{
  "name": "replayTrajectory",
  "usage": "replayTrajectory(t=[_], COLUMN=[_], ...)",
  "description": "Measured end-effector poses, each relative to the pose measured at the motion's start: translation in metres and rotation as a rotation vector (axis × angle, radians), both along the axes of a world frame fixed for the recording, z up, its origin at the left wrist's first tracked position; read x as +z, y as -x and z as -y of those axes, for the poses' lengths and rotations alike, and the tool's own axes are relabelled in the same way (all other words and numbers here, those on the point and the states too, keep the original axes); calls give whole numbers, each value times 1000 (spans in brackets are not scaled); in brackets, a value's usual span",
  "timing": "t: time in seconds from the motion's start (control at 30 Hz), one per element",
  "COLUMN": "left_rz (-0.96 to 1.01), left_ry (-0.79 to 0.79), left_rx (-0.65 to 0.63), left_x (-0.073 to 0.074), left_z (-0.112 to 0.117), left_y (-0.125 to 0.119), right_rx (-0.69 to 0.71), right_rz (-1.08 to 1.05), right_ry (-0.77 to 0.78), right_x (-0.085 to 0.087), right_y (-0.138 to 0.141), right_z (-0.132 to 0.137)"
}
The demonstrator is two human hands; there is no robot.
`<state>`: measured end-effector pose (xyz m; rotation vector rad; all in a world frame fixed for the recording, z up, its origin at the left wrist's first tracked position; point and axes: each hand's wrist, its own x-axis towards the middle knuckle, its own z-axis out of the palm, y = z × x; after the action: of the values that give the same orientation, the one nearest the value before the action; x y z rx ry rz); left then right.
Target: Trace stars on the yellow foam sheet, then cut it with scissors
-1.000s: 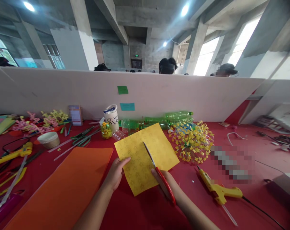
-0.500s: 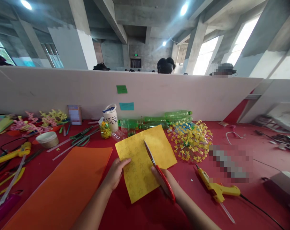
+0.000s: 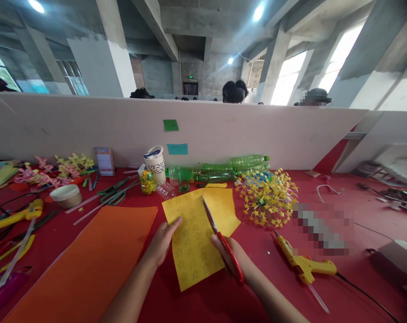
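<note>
A yellow sheet (image 3: 193, 255) with rows of star outlines drawn on it is held above the red table. My left hand (image 3: 163, 242) pinches its left edge, thumb on top and fingers underneath. In my right hand (image 3: 233, 255) is a pair of scissors (image 3: 231, 255) with red handles, its blades pointing up and away across the sheet. The blades look closed and lie over the paper. Most fingers of my right hand are hidden behind the handles and the sheet. Just right of the sheet stands a round cluster of yellow stars (image 3: 269, 199).
Orange sheets (image 3: 89, 260) lie at left. A yellow glue gun (image 3: 306, 264) with its cord is at right. Green plastic bottles (image 3: 220, 175), a white cup (image 3: 155, 166) and a yellow cutter knife (image 3: 217, 185) sit before the white partition (image 3: 72, 121). Another glue gun (image 3: 25, 213) lies far left.
The yellow sheet has tilted and bent, its far edge dropping and its right corner drawing in, so the cutter knife behind it now shows. Both hands have barely moved.
</note>
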<state>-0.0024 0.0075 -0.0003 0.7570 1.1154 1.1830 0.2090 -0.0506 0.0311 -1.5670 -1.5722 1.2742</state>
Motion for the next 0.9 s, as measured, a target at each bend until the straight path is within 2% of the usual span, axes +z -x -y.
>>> replayTrajectory(t=[0.17, 0.4, 0.67, 0.83, 0.9], left_rz=[-20, -20, -38, -59, -66], left_ry=[-6, -13, -41, -33, -28], left_rx=[7, -12, -22, 3, 1], left_x=[-7, -2, 1, -4, -5], left_z=[-2, 0, -2, -5, -6], left_y=[2, 0, -2, 3, 6], right_rx=[9, 19, 0, 16, 15], right_rz=[-18, -16, -16, -42, -78], right_ry=[24, -4, 38, 177, 187], right_x=[-3, -8, 3, 7, 5], right_y=[0, -3, 3, 7, 6], right_z=[-2, -5, -11, -18, -19])
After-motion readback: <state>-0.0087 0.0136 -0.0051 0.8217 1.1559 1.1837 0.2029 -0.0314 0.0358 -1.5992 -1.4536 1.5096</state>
